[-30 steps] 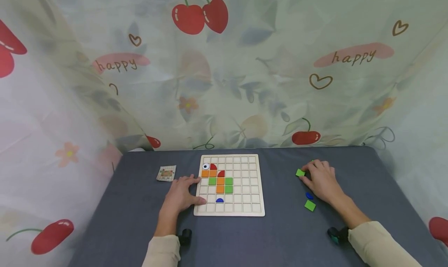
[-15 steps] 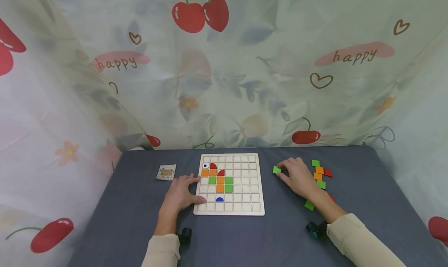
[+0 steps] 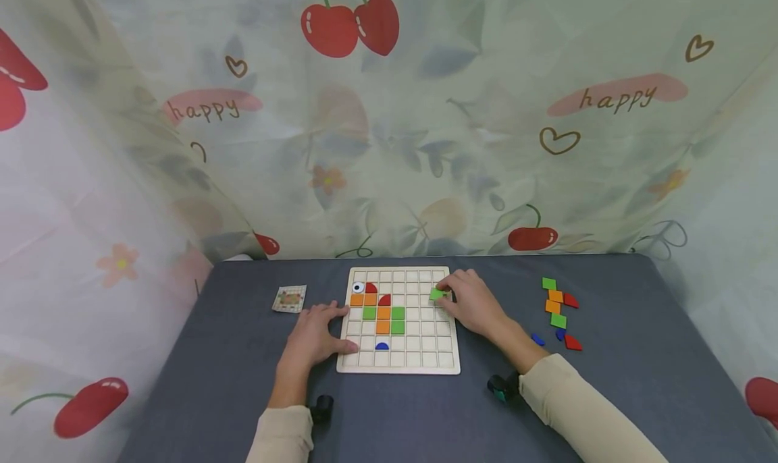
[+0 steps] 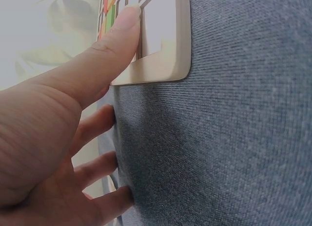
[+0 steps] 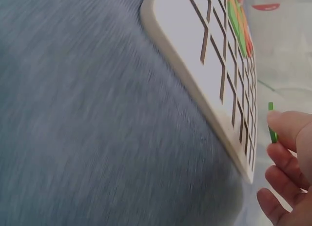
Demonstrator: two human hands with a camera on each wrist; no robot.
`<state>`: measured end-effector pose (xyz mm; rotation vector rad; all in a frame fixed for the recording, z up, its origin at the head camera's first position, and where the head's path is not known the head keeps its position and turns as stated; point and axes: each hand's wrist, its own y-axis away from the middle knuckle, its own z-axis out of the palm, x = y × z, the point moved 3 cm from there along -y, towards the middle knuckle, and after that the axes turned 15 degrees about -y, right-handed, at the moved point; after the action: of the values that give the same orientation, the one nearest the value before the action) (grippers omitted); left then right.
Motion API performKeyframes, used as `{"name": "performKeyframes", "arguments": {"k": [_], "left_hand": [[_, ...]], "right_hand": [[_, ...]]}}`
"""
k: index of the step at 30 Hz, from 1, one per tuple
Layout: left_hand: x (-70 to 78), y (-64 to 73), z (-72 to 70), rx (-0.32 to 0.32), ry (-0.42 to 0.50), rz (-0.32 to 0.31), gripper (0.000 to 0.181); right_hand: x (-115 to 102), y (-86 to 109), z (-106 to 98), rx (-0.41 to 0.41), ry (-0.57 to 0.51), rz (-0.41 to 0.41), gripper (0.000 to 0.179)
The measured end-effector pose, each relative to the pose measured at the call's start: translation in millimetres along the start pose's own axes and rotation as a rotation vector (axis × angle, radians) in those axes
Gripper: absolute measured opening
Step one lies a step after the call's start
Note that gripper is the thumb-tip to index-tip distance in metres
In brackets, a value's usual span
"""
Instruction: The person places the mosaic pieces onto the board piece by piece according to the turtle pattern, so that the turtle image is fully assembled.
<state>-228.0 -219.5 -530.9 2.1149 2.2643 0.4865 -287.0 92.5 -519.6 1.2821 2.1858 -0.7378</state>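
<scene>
My left hand (image 3: pixel 313 338) rests at the left edge of a pale gridded board (image 3: pixel 398 371). Its thumb (image 4: pixel 114 33) lies over the board's rim, while the other fingers are spread on and near the cloth. Over the board's upper right part, my right hand (image 3: pixel 477 308) pinches a green square tile (image 3: pixel 435 293) between thumb and fingertips; the right wrist view shows this tile edge-on, above the board surface. On the board sit orange tiles (image 3: pixel 383 327), green tiles (image 3: pixel 398 327), red quarter-round tiles (image 3: pixel 384 301), a round eye tile (image 3: pixel 358 287) and a blue half-round tile (image 3: pixel 381 346).
Loose tiles lie on the dark cloth-covered table (image 3: pixel 395 416) at the right: green (image 3: pixel 550 283), orange (image 3: pixel 555 296), red (image 3: pixel 573 342) and blue (image 3: pixel 537 339). A small picture card (image 3: pixel 289 299) lies left of the board. A patterned curtain (image 3: pixel 401 146) hangs behind.
My right hand has carried the green tile leftward from the loose tiles to over the board, uncovering the pieces at the right. The left hand and the board have stayed in place.
</scene>
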Motion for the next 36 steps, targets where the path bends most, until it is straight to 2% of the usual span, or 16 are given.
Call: {"name": "performKeyframes", "arguments": {"k": [5,16,24,36], "left_hand": [[-0.5,-0.3,0.9,0.004,0.0,0.004,0.088],[1.5,0.7,-0.9,-0.01,0.008,0.0,0.088],[1.7,2.6,-2.2,-0.008,0.008,-0.008,0.087],[1.5,2.7,-2.2,-0.005,0.013,-0.002,0.087]], "right_hand": [[-9,-11.0,14,-0.031,0.005,0.003,0.025],[-28,-30.2,42,-0.089,-0.053,0.067,0.024],[-36,-39.0,51,-0.101,-0.051,0.073,0.024],[-35,-38.3,55,-0.126,-0.047,0.1,0.024]]}}
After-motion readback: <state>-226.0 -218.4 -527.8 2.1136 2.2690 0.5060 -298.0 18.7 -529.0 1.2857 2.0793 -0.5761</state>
